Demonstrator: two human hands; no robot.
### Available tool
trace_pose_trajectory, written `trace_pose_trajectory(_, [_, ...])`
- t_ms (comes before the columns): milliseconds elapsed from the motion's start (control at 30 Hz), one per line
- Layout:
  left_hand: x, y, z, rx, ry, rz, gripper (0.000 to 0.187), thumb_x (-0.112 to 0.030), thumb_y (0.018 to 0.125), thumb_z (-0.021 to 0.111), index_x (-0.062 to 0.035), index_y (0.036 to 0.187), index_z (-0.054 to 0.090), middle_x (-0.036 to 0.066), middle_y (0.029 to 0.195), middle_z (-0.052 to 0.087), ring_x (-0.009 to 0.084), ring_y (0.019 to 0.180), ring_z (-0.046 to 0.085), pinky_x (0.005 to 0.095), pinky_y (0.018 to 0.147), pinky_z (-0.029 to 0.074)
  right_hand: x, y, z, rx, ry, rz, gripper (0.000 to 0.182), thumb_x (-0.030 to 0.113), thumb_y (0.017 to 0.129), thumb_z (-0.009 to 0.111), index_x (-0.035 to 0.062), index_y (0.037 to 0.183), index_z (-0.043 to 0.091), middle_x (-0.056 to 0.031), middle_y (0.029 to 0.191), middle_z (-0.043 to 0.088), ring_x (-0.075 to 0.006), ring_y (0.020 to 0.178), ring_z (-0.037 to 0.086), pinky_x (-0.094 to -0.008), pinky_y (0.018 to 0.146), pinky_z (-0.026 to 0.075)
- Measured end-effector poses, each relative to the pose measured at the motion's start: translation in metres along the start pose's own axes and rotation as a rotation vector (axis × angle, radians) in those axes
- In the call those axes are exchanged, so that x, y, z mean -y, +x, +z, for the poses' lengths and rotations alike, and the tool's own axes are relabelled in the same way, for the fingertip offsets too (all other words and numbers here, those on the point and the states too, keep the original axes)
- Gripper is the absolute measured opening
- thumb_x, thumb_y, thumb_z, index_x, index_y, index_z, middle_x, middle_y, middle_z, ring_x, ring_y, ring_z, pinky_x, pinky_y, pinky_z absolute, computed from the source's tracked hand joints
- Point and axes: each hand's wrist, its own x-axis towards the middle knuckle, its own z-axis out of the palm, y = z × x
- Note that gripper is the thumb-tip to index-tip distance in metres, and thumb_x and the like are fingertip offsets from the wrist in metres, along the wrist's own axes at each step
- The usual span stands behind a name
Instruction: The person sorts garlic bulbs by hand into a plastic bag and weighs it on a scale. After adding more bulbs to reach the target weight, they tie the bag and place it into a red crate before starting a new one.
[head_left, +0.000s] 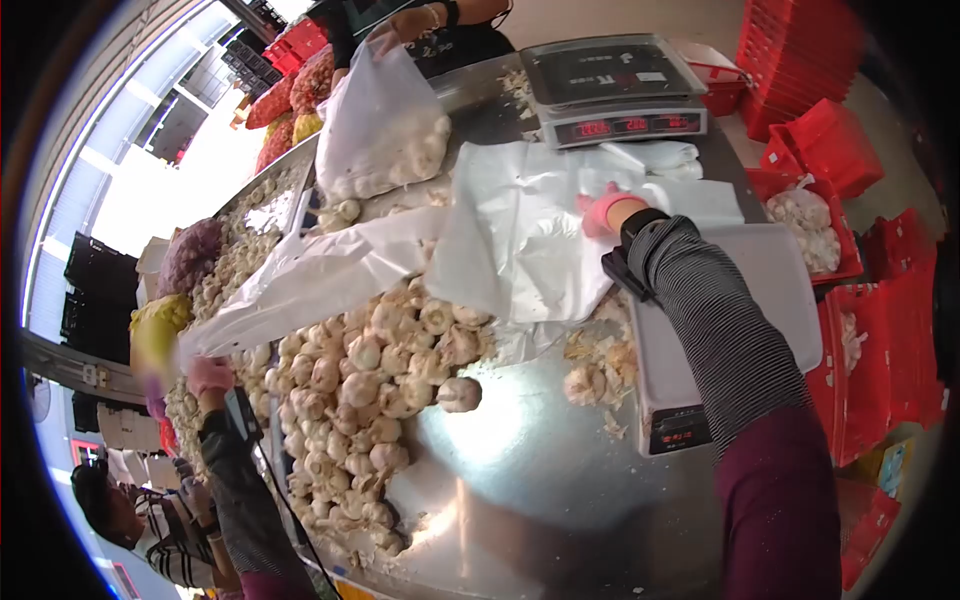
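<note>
My left hand (210,375), in a pink glove, is closed on the end of a white plastic bag (330,270). The bag stretches over the garlic heap toward the middle of the table. My right hand (608,210), also gloved in pink, rests on a stack of flat white plastic bags (530,235), its visible fingers apart. Beneath the stretched bag lies a heap of garlic bulbs (345,400). Another person's hand (410,22) is at the top of a filled bag of garlic (385,135).
A digital scale (620,90) stands at the back, another scale (730,300) under my right forearm. Red crates (890,350) line the right side. Loose skins and a bulb (585,383) lie mid-table. Another person (150,520) is at lower left, near net sacks (190,255).
</note>
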Motion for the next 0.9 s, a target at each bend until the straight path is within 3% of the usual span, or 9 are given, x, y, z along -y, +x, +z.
trace_pose_trajectory(67, [-0.185, -0.097, 0.001, -0.351, -0.406, -0.124, 0.04, -0.029, 0.099, 0.044, 0.0007, 0.122, 0.057, 0.009, 0.106, 0.066, 0.0103, 0.083, 0.063, 0.0224, 0.063, 0.05, 0.043, -0.019, 0.012, -0.241, -0.345, 0.024, 0.058, 0.021, 0.089, 0.049, 0.0163, 0.144, 0.035, -0.0225, 0.151, 0.021, -0.0464, 0.136, 0.027, -0.0553, 0.107, 0.031])
trace_pose_trajectory(100, [-0.202, -0.115, -0.009, -0.079, -0.216, -0.023, 0.042, -0.032, 0.097, 0.05, 0.0015, 0.122, 0.057, 0.006, 0.105, 0.065, 0.0098, 0.082, 0.063, 0.0221, 0.064, 0.049, 0.08, -0.062, 0.017, -0.321, -0.674, 0.043, 0.053, 0.019, 0.088, 0.051, 0.0088, 0.139, 0.045, -0.0249, 0.145, 0.036, -0.0452, 0.133, 0.035, -0.053, 0.104, 0.036])
trace_pose_trajectory(133, [-0.235, -0.16, 0.008, 0.111, 0.286, 0.392, 0.037, -0.024, 0.095, 0.049, 0.0006, 0.121, 0.056, 0.005, 0.092, 0.064, 0.0134, 0.077, 0.06, 0.0264, 0.071, 0.049, 0.121, -0.057, 0.056, -0.903, -0.536, -0.199, 0.034, 0.016, 0.085, 0.054, 0.0014, 0.114, 0.064, -0.0259, 0.118, 0.06, -0.0427, 0.116, 0.054, -0.0486, 0.093, 0.046])
trace_pose_trajectory(167, [-0.286, -0.22, 0.04, 0.156, 0.11, -0.01, 0.041, -0.027, 0.093, 0.05, 0.0029, 0.121, 0.054, 0.006, 0.092, 0.063, 0.0176, 0.082, 0.06, 0.0296, 0.08, 0.048, 0.162, -0.09, 0.062, -0.633, -0.203, -0.676, 0.024, 0.016, 0.082, 0.055, 0.0065, 0.097, 0.07, -0.0213, 0.104, 0.067, -0.0356, 0.103, 0.063, -0.0447, 0.086, 0.049])
trace_pose_trajectory(200, [-0.307, -0.263, 0.063, 0.304, -0.172, 0.245, 0.042, -0.029, 0.09, 0.062, 0.0025, 0.117, 0.058, 0.009, 0.105, 0.066, 0.0153, 0.09, 0.063, 0.0285, 0.079, 0.05, 0.198, -0.132, 0.085, -0.443, 0.052, -0.939, 0.027, 0.024, 0.082, 0.055, 0.005, 0.088, 0.073, -0.016, 0.095, 0.07, -0.0372, 0.094, 0.066, -0.0441, 0.086, 0.051])
trace_pose_trajectory(500, [-0.275, -0.404, -0.054, -0.316, -0.318, 0.028, 0.048, -0.026, 0.099, 0.039, -0.0012, 0.14, 0.04, 0.012, 0.137, 0.048, 0.0218, 0.119, 0.051, 0.0318, 0.098, 0.044, 0.158, -0.343, 0.255, 0.428, 1.55, -1.063, 0.055, 0.043, 0.085, 0.053, 0.0012, 0.12, 0.05, -0.0203, 0.126, 0.05, -0.0365, 0.118, 0.049, -0.0472, 0.101, 0.038])
trace_pose_trajectory(767, [-0.151, -0.413, -0.117, -0.077, -0.402, 0.163, 0.083, -0.056, 0.084, 0.056, 0.007, 0.136, 0.04, 0.012, 0.131, 0.049, 0.0207, 0.112, 0.055, 0.0324, 0.095, 0.045, 0.081, -0.414, 0.294, 1.528, 2.516, -0.933, 0.087, 0.06, 0.087, 0.052, -0.0012, 0.144, 0.028, -0.0227, 0.145, 0.035, -0.0356, 0.134, 0.035, -0.0499, 0.11, 0.029])
trace_pose_trajectory(833, [-0.131, -0.408, -0.122, 0.012, -0.358, 0.243, 0.083, -0.056, 0.085, 0.054, 0.0073, 0.137, 0.039, 0.011, 0.129, 0.051, 0.0177, 0.11, 0.055, 0.0304, 0.092, 0.046, 0.088, -0.436, 0.298, 1.149, 2.07, -1.267, 0.088, 0.064, 0.086, 0.049, -0.0018, 0.142, 0.031, -0.0224, 0.137, 0.044, -0.0354, 0.131, 0.04, -0.0511, 0.107, 0.033])
trace_pose_trajectory(900, [-0.1, -0.393, -0.126, 0.069, -0.402, 0.262, 0.072, -0.042, 0.088, 0.059, 0.0039, 0.139, 0.038, 0.011, 0.126, 0.053, 0.0154, 0.106, 0.056, 0.0298, 0.09, 0.047, 0.093, -0.44, 0.318, 0.908, 1.996, -1.054, 0.077, 0.058, 0.088, 0.053, -0.0047, 0.133, 0.044, -0.0173, 0.117, 0.059, -0.0334, 0.115, 0.054, -0.0443, 0.101, 0.04])
